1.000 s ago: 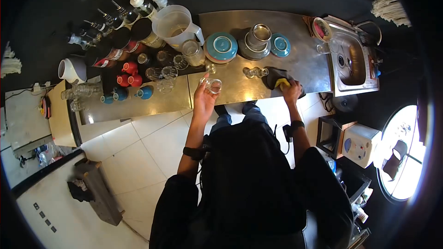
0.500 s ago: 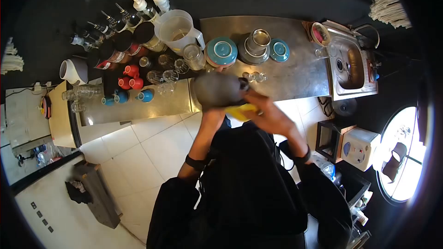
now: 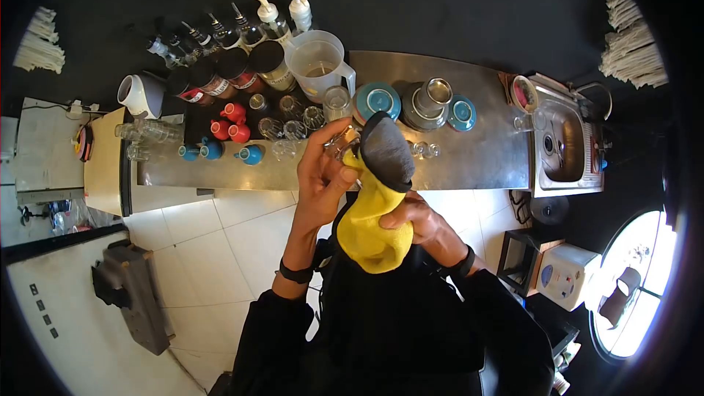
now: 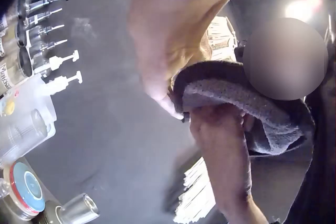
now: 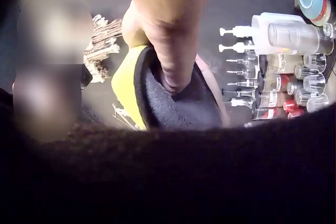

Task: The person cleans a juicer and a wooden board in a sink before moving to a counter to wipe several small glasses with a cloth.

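Note:
A small clear glass [image 3: 340, 144] is in my left hand [image 3: 320, 180], its fingers and thumb around it above the counter's front edge. A two-sided cloth [image 3: 374, 231], yellow on one face and dark grey on the other, hangs against the glass and covers part of it. My right hand [image 3: 419, 218] grips the cloth with the thumb on the yellow side. The left wrist view shows the cloth's dark edge [image 4: 210, 70] draped over the right hand [image 4: 223, 150]. In the right wrist view, the right hand's fingers [image 5: 176, 71] press into the grey fold.
On the steel counter [image 3: 484, 154] stand a plastic jug [image 3: 315, 66], upturned teal bowls [image 3: 378, 103], a metal cup [image 3: 438, 92] and several glasses [image 3: 284, 149]. Red cups [image 3: 233, 112] and blue cups [image 3: 251, 154] sit to the left. A sink [image 3: 565, 148] is at the right end.
My right hand has picked the cloth up from the counter and brought it left to the glass. Since half a second ago the cloth has turned, its yellow face now showing.

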The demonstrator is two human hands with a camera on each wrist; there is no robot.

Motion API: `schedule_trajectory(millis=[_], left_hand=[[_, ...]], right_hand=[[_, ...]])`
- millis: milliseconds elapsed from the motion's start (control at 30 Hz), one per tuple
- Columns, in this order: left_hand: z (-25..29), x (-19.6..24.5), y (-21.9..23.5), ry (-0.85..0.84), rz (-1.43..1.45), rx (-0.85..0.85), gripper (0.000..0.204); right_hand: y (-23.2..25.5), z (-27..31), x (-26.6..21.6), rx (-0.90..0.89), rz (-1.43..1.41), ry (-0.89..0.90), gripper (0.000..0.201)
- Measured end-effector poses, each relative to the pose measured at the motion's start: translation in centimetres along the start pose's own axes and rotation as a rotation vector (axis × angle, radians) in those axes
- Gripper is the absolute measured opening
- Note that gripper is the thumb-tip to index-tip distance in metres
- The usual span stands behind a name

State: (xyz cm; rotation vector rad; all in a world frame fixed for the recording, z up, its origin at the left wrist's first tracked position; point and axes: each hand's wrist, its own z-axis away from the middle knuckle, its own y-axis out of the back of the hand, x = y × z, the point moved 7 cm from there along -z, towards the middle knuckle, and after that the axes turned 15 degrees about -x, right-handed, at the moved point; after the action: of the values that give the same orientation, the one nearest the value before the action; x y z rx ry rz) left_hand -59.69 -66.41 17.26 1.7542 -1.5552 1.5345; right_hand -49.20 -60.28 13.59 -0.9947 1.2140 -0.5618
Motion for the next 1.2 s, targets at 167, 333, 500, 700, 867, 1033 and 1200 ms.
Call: schedule_trajectory(millis=[167, 333, 500, 700, 867, 1033, 1200], left_hand=[[-0.3, -1.0, 0.7, 0.018, -0.1, 0.105, 0.068], [0.2, -2.8, 2.5, -0.082, 0.099, 0.229, 0.059], [0.0, -3.1, 2.0, 0.123, -0.164, 0.124, 0.048], [-0.3, -0.7, 1.0, 0.062, -0.232, 0.279, 0.026], [-0.6, 1.3, 0.9, -0.115, -0.155, 0.291, 0.047], [-1.5, 3.3, 2.9, -0.218, -0.131, 0.367, 0.04], [-2.9, 2.8, 0.0, -0.255, -0.342, 0.202, 0.04]], right_hand=[[2.3, -0.4, -2.1, 0.304, 0.298, 0.034, 0.043], [2.3, 2.2, -5.9, 0.563, 0.54, 0.293, 0.034], [-2.0, -0.2, -7.6, 0.328, 1.452, 0.037, 0.033], [-3.6, -2.8, -9.7, 0.163, 1.373, 0.171, 0.038], [-4.2, -1.1, -10.3, 0.36, 1.303, 0.183, 0.034], [0.1, 1.7, -9.1, 0.419, 1.216, 0.073, 0.033], [0.3, -0.8, -8.8, 0.04, 0.054, 0.473, 0.061]])
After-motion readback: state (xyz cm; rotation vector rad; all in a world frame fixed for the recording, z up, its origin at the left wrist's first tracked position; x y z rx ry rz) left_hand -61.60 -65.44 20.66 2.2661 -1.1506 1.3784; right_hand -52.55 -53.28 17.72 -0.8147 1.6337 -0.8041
